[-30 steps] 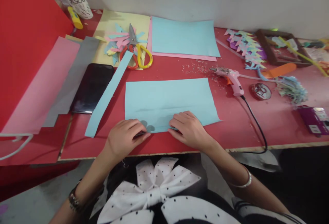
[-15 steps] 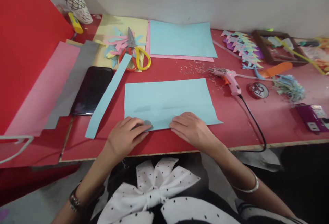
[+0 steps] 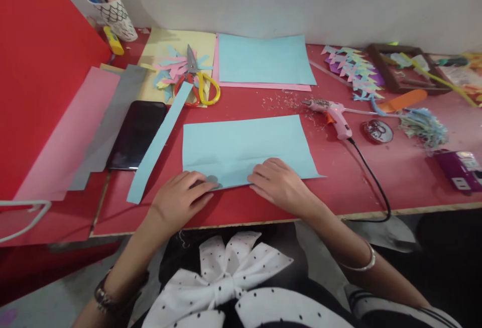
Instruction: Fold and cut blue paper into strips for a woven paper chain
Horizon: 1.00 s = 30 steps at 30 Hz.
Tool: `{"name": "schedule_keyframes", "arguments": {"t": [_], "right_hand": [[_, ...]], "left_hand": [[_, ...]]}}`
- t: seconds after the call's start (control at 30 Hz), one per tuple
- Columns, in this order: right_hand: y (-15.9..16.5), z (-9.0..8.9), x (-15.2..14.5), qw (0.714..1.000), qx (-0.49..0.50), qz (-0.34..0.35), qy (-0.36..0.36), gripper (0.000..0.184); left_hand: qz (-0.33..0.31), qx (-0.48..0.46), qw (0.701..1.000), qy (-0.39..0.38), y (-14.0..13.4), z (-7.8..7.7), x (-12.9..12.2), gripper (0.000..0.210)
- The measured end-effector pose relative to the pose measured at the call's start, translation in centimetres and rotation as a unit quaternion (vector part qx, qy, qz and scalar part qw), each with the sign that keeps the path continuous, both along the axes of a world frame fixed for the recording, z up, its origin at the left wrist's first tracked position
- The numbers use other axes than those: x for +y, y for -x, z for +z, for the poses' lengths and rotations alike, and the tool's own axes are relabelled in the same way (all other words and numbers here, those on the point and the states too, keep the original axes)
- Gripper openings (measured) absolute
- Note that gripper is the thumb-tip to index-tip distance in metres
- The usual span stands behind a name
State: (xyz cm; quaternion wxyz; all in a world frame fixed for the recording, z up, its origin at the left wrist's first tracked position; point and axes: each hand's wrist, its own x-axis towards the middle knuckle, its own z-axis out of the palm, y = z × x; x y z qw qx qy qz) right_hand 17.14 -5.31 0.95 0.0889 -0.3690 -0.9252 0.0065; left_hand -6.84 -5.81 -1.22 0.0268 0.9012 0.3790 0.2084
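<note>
A light blue sheet of paper (image 3: pixel 241 142) lies in front of me, its near edge lifted slightly between my hands. My left hand (image 3: pixel 184 197) grips that edge near the left corner, fingers bent on top and thumb along the rim. My right hand (image 3: pixel 276 185) holds the same edge right of the middle, its fingers curled over it. A small grey round spot or disc (image 3: pixel 213 180) shows by my left fingertips; I cannot tell what it is. Left of the sheet, a narrow blue paper strip (image 3: pixel 160 142) slants across a black phone (image 3: pixel 135 134).
Scissors (image 3: pixel 193 69) rest on cut paper scraps over a yellow sheet (image 3: pixel 181 36). Behind lies another blue sheet (image 3: pixel 265 59). A pink glue gun (image 3: pixel 335 114) with a black cord, a round tin (image 3: pixel 378 131) and a brown tray (image 3: pixel 410 84) stand to the right.
The view has shifted slightly. My right fingers have moved a little up over the paper's near edge, while my left hand keeps nearly the same place on it.
</note>
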Motion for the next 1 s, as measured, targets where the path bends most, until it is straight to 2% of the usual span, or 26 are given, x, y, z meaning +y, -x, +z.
{"name": "schedule_keyframes", "arguments": {"t": [0.2, 0.4, 0.5, 0.6, 0.73, 1.0], "right_hand": [[-0.1, -0.7, -1.2, 0.998, 0.058, -0.006, -0.018, 0.024], [-0.2, -0.7, -1.3, 0.998, 0.056, -0.017, -0.004, 0.023], [-0.1, -0.7, -1.1, 0.998, 0.059, -0.023, 0.005, 0.022], [0.0, -0.8, -0.9, 0.997, 0.067, -0.032, -0.002, 0.023], [0.3, -0.8, -0.3, 0.997, 0.039, -0.053, -0.029, 0.024], [0.6, -0.8, 0.5, 0.997, 0.004, -0.058, -0.049, 0.021]], "left_hand": [[-0.003, 0.019, 1.0, -0.003, 0.1, -0.3, -0.3, 0.034], [-0.006, 0.026, 0.999, -0.021, -0.1, 0.1, 0.1, 0.034], [0.014, -0.001, 1.0, -0.014, -0.2, 0.1, -0.1, 0.032], [0.062, -0.013, 0.998, 0.001, -0.1, 0.0, -0.5, 0.029], [0.096, 0.007, 0.995, 0.017, 0.0, -0.2, -0.5, 0.029], [0.08, 0.01, 0.997, 0.012, 0.1, 0.0, -0.3, 0.027]]}}
